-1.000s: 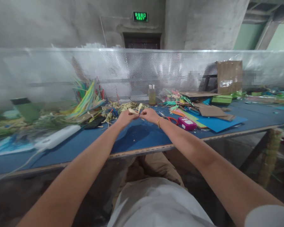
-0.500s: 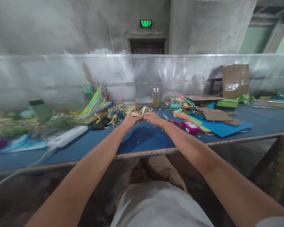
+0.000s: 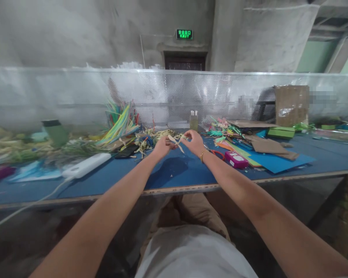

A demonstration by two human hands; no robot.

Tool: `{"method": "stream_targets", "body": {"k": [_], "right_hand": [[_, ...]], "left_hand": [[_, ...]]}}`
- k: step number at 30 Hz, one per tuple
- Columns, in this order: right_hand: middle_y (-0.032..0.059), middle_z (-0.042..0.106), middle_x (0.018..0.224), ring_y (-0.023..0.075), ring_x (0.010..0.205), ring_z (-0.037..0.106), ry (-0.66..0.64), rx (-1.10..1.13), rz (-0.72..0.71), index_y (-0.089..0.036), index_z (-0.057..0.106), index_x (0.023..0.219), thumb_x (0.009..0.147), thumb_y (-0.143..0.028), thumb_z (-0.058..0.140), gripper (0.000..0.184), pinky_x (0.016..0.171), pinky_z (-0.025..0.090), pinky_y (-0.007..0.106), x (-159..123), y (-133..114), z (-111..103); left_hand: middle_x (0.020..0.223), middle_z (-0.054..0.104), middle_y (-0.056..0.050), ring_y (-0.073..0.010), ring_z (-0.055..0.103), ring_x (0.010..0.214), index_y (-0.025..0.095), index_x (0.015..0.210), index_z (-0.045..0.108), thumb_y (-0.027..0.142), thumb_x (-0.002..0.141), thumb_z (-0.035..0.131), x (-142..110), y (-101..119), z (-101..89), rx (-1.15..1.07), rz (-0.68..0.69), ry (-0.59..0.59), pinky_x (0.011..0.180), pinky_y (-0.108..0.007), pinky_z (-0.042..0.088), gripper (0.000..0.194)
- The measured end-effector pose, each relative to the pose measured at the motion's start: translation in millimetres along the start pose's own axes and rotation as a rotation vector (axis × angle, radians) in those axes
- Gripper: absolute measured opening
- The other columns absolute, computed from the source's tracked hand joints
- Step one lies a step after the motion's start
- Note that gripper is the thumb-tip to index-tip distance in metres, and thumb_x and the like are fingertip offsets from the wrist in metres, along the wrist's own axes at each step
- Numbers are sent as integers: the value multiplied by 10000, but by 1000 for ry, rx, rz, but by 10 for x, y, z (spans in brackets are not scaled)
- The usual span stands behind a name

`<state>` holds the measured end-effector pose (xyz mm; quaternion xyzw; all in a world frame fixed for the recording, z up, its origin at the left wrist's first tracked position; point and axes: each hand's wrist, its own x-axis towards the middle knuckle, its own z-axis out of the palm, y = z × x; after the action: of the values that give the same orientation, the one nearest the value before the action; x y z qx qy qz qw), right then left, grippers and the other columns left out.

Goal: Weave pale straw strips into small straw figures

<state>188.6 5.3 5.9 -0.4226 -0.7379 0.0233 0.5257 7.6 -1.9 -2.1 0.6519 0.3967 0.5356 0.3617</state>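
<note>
Between my hands, above the blue tabletop, hangs a pale cream strip (image 3: pixel 179 143) that looks like a dried leaf or straw, with its ends crossing. My left hand (image 3: pixel 164 146) pinches its left side, fingers closed. From the right, my right hand (image 3: pixel 193 141), with a gold bracelet at the wrist, has thumb and fingertips together on the strip's other side. Behind the hands lies a tangled heap of similar pale strips (image 3: pixel 155 136). The strip's exact shape at the fingertips is blurred.
A white power strip (image 3: pixel 87 165) with its cord lies left, near a green tumbler (image 3: pixel 55 133) and colourful stems (image 3: pixel 120 125). To the right are a purple box (image 3: pixel 236 159), red-handled scissors (image 3: pixel 218 154), blue card (image 3: pixel 290 161) and cardboard pieces (image 3: pixel 268 145). A perforated metal screen (image 3: pixel 214 92) stands behind.
My right hand has risen and opened out a little from the left one. More of the pale strip shows, its end now dangling down between the hands. The camera view has shifted slightly.
</note>
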Motion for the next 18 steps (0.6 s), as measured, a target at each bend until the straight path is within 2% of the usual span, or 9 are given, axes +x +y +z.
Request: {"method": "stream_targets", "body": {"k": [2, 6, 11, 15, 18], "right_hand": [[87, 646, 1103, 229, 1055, 540, 12, -96, -66, -201, 680, 1023, 765, -364, 648, 307, 966, 380, 388, -12, -4, -15], [55, 624, 1235, 263, 1190, 472, -145, -205, -154, -268, 724, 1014, 777, -362, 662, 262, 1029, 319, 443, -48, -10, 9], [22, 714, 1014, 234, 1071, 563, -283, -212, -161, -265, 733, 904, 788, -310, 634, 159, 975, 343, 409, -71, -43, 24], [11, 708, 902, 187, 899, 611, -306, -133, -132, -225, 688, 822, 759, -274, 638, 94, 864, 390, 336, -68, -60, 6], [24, 661, 817, 158, 794, 578, -296, -40, -171, -184, 632, 738, 728, -246, 638, 63, 755, 402, 275, -53, -39, 35]], "left_hand": [[659, 678, -4, -169, 681, 691, 178, 883, 465, 56, 696, 651, 11, -14, 0, 32, 17, -19, 755, -348, 533, 291], [670, 681, 0, -191, 696, 732, 178, 909, 470, 50, 690, 630, 15, -23, -14, 152, 57, -48, 784, -372, 530, 300], [683, 685, 10, -214, 701, 766, 195, 932, 484, 92, 667, 645, -12, 6, -32, 289, 116, -57, 751, -353, 525, 327], [687, 694, 11, -220, 698, 758, 197, 945, 499, 172, 674, 670, -18, 17, -40, 348, 122, -77, 733, -348, 514, 321], [668, 683, 19, -212, 692, 741, 201, 926, 512, 202, 672, 677, -10, 24, -43, 353, 129, -79, 739, -347, 515, 302]]}}
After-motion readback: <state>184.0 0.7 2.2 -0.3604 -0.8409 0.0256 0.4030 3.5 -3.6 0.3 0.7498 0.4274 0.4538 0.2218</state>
